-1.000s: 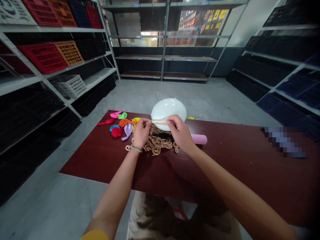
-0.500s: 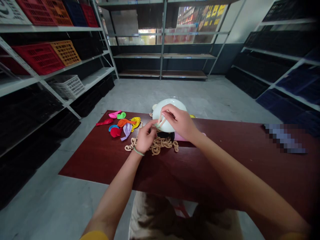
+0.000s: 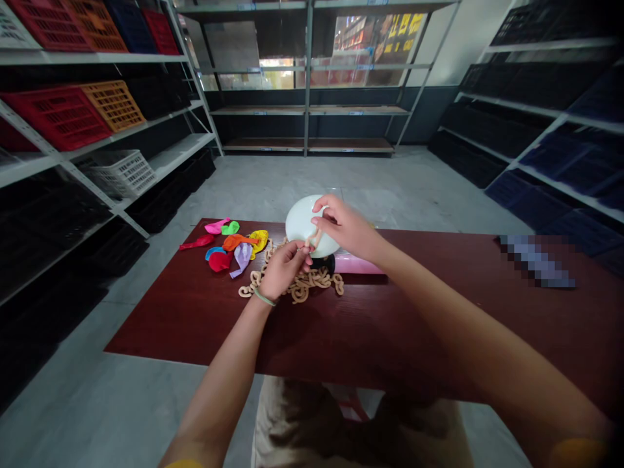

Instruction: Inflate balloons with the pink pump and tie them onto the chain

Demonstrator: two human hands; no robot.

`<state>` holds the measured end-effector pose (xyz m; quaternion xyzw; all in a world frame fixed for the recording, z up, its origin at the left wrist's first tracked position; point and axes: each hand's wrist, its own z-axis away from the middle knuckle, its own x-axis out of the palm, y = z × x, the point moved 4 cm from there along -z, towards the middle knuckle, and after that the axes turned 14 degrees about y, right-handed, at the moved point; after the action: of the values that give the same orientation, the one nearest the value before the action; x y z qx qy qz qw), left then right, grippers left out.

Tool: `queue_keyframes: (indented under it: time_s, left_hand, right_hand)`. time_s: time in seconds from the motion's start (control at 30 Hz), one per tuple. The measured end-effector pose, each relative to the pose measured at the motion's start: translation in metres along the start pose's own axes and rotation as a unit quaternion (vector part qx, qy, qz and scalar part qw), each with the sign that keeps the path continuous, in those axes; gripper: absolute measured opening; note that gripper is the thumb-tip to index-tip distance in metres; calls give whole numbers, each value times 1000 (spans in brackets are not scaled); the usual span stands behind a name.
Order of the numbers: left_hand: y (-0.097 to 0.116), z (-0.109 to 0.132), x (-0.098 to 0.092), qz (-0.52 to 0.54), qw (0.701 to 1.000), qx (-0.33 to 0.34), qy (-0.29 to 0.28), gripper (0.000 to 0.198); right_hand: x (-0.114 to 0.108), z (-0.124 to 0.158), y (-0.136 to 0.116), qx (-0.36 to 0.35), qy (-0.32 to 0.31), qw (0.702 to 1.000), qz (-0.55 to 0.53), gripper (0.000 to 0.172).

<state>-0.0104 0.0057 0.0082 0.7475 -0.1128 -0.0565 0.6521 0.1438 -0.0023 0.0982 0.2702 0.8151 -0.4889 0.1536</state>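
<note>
A pale, inflated balloon sits beyond my hands, partly covered by my right fingers. My left hand is closed in a pinch at the balloon's neck, where the neck itself is mostly hidden. A thin beige band runs from those fingertips up to my right hand. The right thumb and fingers curl around the band's upper end, with the index finger lifted away. Below my hands lies a pile of curly beige bands. Beside the pile rests a pink tube with a black end.
Uninflated balloons in several colours lie on the left of the dark red table. A blurred-out item is at the right. Shelves with crates flank the room, and a metal rack stands at the back.
My left fingertips have closed together at the balloon's neck. The right index finger has lifted from its pinch. More of the pink tube shows, and the view has shifted slightly right.
</note>
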Motion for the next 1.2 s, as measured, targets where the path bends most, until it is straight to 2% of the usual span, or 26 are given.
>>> queue_keyframes:
  time_s: [0.13, 0.27, 0.4, 0.57, 0.73, 0.83, 0.93, 1.07, 1.2]
  left_hand:
    - [-3, -1, -4, -28, 999, 26, 29, 34]
    - [1, 1, -7, -138, 982, 113, 57, 33]
    - [6, 5, -5, -235, 949, 202, 56, 34]
    - [8, 6, -4, -279, 927, 246, 55, 28]
    - [5, 5, -6, -270, 924, 253, 95, 32]
    - [1, 4, -6, -237, 942, 211, 112, 39]
    - [-3, 4, -5, -175, 966, 158, 106, 41]
    - [-5, 3, -4, -114, 980, 128, 101, 43]
    - [-4, 3, -4, -129, 977, 141, 95, 43]
  right_hand:
    - [-6, 0, -3, 8, -40, 999, -13, 14]
    - [-8, -6, -18, -16, -68, 998, 1, 14]
    - [3, -17, -38, -28, -100, 994, 16, 11]
    - [22, -29, -44, -8, -101, 995, 19, 10]
    - [31, -24, -47, -31, -158, 986, -49, 5]
    - [19, -22, -47, -79, -117, 989, -48, 15]
    - [4, -21, -40, -132, -78, 988, 17, 21]
    - [-2, -13, -30, -232, -121, 957, 121, 27]
    - [6, -6, -24, -297, -134, 923, 207, 36]
